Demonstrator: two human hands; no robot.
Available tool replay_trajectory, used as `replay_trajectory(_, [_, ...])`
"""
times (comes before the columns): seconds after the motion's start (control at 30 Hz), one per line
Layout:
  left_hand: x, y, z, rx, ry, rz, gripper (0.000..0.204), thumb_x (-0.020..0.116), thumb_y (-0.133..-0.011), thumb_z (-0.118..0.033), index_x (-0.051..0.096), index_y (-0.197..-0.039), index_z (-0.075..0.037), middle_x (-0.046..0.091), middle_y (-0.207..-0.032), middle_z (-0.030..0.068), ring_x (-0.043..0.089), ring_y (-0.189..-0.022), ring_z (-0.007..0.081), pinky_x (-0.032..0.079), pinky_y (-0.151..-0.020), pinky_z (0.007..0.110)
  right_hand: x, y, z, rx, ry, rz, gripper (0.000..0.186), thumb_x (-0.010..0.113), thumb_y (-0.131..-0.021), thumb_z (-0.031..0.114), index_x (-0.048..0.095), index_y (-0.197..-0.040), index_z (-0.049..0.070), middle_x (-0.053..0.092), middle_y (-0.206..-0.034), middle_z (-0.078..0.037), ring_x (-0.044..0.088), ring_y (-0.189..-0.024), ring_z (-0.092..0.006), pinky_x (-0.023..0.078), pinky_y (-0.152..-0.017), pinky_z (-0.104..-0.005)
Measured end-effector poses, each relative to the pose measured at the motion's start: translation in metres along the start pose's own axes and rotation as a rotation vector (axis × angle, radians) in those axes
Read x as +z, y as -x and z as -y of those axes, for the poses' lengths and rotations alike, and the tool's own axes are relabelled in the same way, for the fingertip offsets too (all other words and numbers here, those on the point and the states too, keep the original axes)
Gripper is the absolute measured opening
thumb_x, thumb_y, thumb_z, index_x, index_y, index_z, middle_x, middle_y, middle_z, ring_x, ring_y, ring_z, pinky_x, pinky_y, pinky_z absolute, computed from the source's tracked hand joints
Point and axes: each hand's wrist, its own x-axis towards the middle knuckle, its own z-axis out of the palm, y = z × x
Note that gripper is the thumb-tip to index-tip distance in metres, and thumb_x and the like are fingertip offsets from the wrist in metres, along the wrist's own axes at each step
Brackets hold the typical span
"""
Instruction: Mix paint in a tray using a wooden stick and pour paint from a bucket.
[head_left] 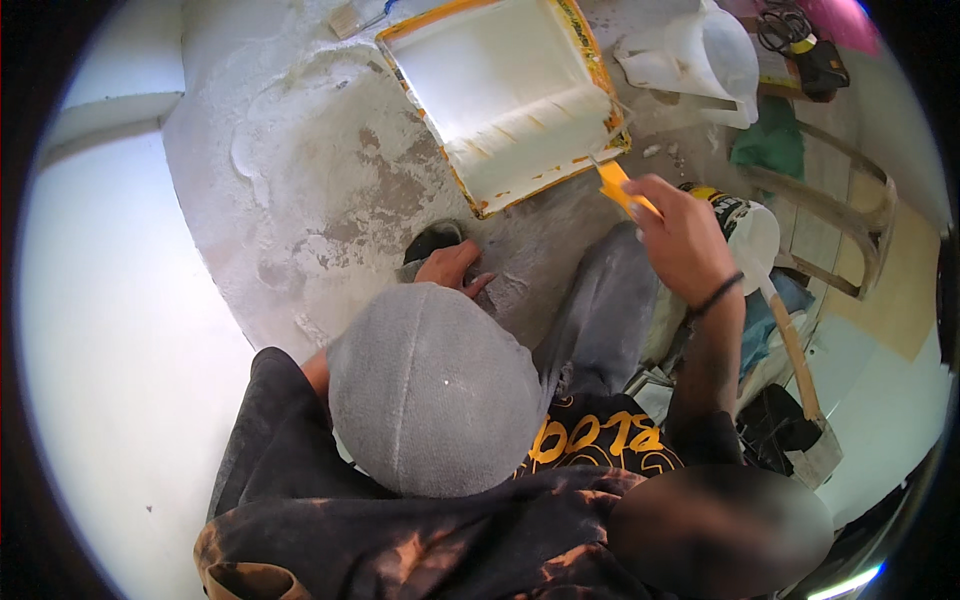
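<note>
My right hand [685, 235] is closed around the yellow handle [626, 188] of a paint roller, with a dark band on the wrist. The roller's white, yellow-streaked sleeve [540, 125] lies across the near end of a paint tray [470, 192]. White paint covers the tray's inside, and dried yellow and orange paint crusts its rim. Low beside my dark shoe [432, 241], my left hand [450, 267] shows thumb and finger apart, with no object visible in it. My bent grey-clad knee [435, 390] hides the left forearm and part of that hand.
A white wall [140, 380] runs along the left. Pale dust and splashes mark the floor [300, 200]. To the right are a white jug [690, 65], a paint bucket [755, 240], a wooden frame-like piece [865, 230] and a black corded tool [822, 70]. A small block [345, 20] lies behind the tray.
</note>
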Motion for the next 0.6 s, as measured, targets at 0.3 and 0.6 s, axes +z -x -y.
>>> replay_trajectory(0.3, [0.001,0.000,0.000,0.018,0.012,0.014,0.037,0.076,-0.077,-0.023,0.048,-0.089,-0.003,0.052,-0.076,0.0167,0.056,-0.072,0.0389,0.045,-0.063,0.043,0.037,-0.017,-0.026,0.038,0.073,0.171,0.039,0.057,-0.085,0.007,0.049,-0.122,0.013,0.065,-0.093,-0.028,0.061,-0.092,-0.0468,0.048,-0.081,-0.0514])
replay_trajectory(0.6, [0.003,0.002,0.004,0.057,-0.034,-0.006,0.034,0.076,-0.078,-0.023,0.049,-0.088,-0.004,0.052,-0.079,0.0160,0.057,-0.072,0.0386,0.045,-0.062,0.044,0.086,-0.031,-0.048,-0.212,-0.222,-0.174,0.036,0.057,-0.087,0.006,0.052,-0.121,0.015,0.064,-0.090,-0.027,0.060,-0.089,-0.0469,0.048,-0.076,-0.0521])
